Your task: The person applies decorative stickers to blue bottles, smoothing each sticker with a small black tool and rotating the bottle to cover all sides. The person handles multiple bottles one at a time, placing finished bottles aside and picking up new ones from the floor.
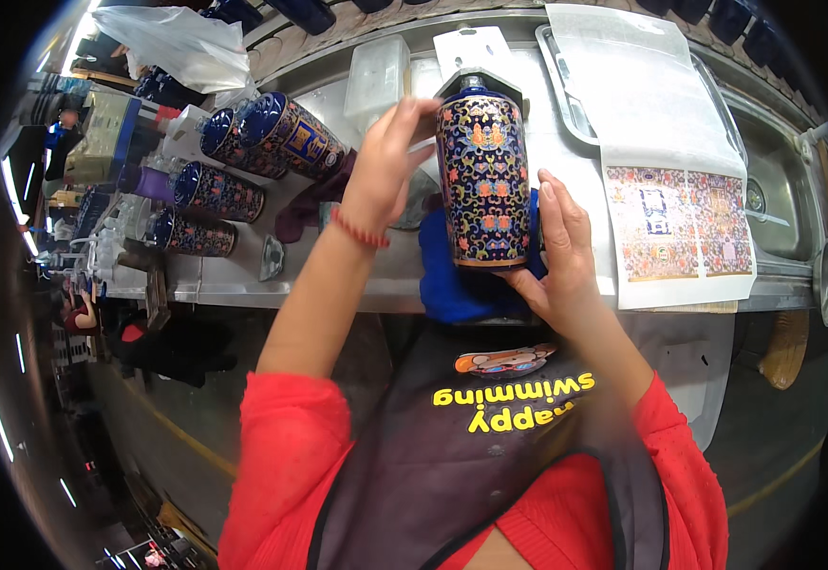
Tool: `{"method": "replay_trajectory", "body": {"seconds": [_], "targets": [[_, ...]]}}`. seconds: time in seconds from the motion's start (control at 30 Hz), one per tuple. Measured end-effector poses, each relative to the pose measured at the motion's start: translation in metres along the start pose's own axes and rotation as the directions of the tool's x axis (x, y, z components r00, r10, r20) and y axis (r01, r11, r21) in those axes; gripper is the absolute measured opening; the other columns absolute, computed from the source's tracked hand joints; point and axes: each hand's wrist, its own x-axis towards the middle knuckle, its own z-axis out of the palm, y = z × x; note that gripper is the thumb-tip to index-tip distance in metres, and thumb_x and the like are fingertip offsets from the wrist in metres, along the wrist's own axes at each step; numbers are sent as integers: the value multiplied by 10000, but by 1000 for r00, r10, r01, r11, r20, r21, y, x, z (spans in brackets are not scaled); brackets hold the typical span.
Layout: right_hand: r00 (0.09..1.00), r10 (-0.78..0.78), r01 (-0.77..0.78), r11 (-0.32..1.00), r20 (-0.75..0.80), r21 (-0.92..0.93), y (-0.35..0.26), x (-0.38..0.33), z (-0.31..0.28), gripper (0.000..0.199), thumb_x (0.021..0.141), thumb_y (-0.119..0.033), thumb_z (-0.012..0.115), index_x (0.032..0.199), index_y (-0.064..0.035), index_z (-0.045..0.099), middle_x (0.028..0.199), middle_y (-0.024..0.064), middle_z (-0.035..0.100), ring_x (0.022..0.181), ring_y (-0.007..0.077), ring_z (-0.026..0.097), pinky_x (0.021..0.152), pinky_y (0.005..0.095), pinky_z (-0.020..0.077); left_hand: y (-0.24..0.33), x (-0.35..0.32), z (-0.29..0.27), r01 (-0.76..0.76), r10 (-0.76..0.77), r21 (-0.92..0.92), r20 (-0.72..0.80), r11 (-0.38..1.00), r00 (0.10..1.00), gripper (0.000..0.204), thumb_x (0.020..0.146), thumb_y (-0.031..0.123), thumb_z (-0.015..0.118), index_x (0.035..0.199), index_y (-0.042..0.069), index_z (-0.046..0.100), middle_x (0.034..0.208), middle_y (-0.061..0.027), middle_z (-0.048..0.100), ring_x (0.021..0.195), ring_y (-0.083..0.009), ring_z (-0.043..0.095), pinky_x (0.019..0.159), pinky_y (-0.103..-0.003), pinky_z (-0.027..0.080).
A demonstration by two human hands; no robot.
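Observation:
A dark blue bottle with a colourful floral pattern and a gold band at its base lies tilted, its short neck pointing away from me. My right hand supports it at the lower right, thumb at the base and fingers along the side. Beside its upper left side is my left hand, fingers apart, the tips at the bottle's shoulder; whether they touch it I cannot tell. A blue cloth is bunched beneath the bottle at the table's near edge. Behind the neck stands a dark angular block, partly hidden.
Several similar bottles stand on the left of the metal table, near a purple cloth. A patterned decal sheet and white paper lie over a tray at right, beside a sink. A clear plastic container is at the back.

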Motion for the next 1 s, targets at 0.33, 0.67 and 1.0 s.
{"method": "replay_trajectory", "body": {"seconds": [0.33, 0.67, 1.0], "targets": [[999, -37, 37, 999, 37, 2, 0, -3, -17, 869, 723, -134, 865, 1483, -29, 456, 1520, 260, 413, 1316, 442, 477, 1075, 490, 426, -6, 0, 13, -136, 129, 206, 43, 969, 991, 565, 1073, 427, 474, 1369, -51, 529, 1321, -183, 621, 1230, -261, 608, 1045, -381, 481], [982, -125, 132, 990, 139, -39, -9, -23, -25, 598, 753, -120, 811, 1331, -167, 661, 1466, 209, 476, 1240, 401, 527, 1021, 486, 466, -42, -98, 21, -396, 371, 584, 168, 709, 913, 935, 940, 424, 716, 1562, -70, 223, 1546, -269, 370, 1436, -354, 386, 1183, -427, 302], [986, -97, 104, 994, 138, -42, -11, -19, -23, 589, 745, -95, 804, 1315, -167, 671, 1465, 184, 486, 1241, 384, 524, 1026, 477, 464, -40, -93, 19, -427, 365, 601, 230, 676, 902, 1048, 869, 388, 775, 1580, -63, 151, 1529, -293, 359, 1420, -372, 401, 1186, -432, 300]]}}
